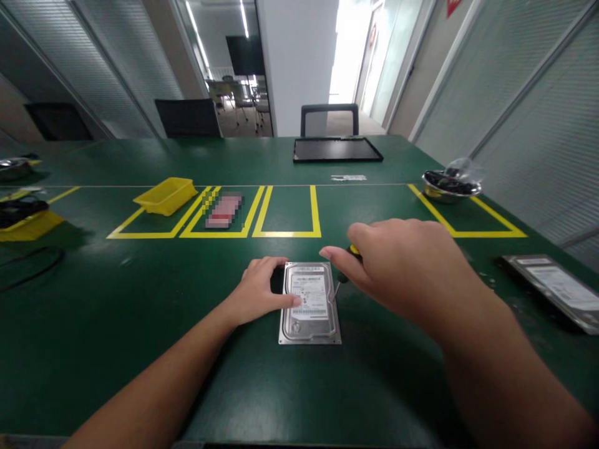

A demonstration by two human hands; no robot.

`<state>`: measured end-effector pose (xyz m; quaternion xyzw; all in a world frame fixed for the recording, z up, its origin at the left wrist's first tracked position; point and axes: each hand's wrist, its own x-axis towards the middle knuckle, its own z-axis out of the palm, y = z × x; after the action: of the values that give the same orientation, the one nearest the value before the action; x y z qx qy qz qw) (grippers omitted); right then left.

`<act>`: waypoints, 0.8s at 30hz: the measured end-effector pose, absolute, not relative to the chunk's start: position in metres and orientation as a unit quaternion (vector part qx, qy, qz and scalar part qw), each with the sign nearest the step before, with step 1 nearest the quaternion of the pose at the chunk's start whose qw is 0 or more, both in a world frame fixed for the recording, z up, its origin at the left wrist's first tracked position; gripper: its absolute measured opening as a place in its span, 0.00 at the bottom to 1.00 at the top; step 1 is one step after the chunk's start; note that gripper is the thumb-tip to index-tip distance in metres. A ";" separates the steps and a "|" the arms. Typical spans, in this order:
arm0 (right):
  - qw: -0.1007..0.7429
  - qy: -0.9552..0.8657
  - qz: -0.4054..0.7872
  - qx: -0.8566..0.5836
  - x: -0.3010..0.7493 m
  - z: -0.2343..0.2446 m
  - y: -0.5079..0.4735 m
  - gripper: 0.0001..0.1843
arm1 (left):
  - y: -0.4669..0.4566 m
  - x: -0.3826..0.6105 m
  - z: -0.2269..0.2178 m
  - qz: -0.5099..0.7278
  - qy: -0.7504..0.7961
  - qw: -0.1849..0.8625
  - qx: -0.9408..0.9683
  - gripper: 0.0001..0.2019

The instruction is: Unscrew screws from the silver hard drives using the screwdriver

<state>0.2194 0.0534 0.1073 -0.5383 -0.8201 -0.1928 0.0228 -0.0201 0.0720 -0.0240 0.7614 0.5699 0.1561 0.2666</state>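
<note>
A silver hard drive (309, 327) with a white printed label lies flat on the green table. My left hand (259, 288) grips its left edge, the thumb resting on the label and the fingers round the far corner. In my right hand (397, 262) is a screwdriver (343, 278) with a black and yellow handle, most of it hidden by the closed fingers. Its thin metal shaft slants down to the drive's right edge. Whether the tip touches a screw I cannot make out.
Another hard drive (556, 284) lies at the right. Behind it stands a metal bowl (452, 187) of dark parts. A yellow tray (166, 196), a blurred pink item (224, 211) and yellow tape outlines (286, 234) are farther back. A black-framed panel (337, 149) lies beyond.
</note>
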 end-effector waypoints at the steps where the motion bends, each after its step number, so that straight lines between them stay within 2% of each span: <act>1: 0.025 -0.824 -0.190 -0.533 0.220 0.107 0.054 0.29 | 0.072 -0.020 -0.023 0.156 0.570 0.268 0.761 0.43; 6: 0.055 -0.858 -0.149 -0.488 0.224 0.106 0.053 0.22 | 0.072 -0.019 -0.022 0.158 0.570 0.268 0.761 0.43; 13: 0.078 -0.907 -0.013 -0.414 0.239 0.112 0.052 0.07 | 0.073 -0.019 -0.025 0.162 0.568 0.265 0.762 0.43; 15: 0.077 -0.913 0.016 -0.401 0.242 0.113 0.054 0.07 | 0.074 -0.020 -0.026 0.163 0.567 0.264 0.763 0.43; 20: 0.094 -0.928 0.066 -0.356 0.247 0.114 0.061 0.14 | 0.074 -0.023 -0.028 0.164 0.568 0.266 0.762 0.43; 24: 0.126 -0.928 0.051 -0.347 0.250 0.116 0.062 0.12 | 0.074 -0.024 -0.029 0.164 0.565 0.262 0.765 0.43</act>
<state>0.2497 0.0620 0.1155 -0.3467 -0.9280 0.0508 0.1265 -0.0242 0.0739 -0.0286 0.7648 0.5652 0.1637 0.2624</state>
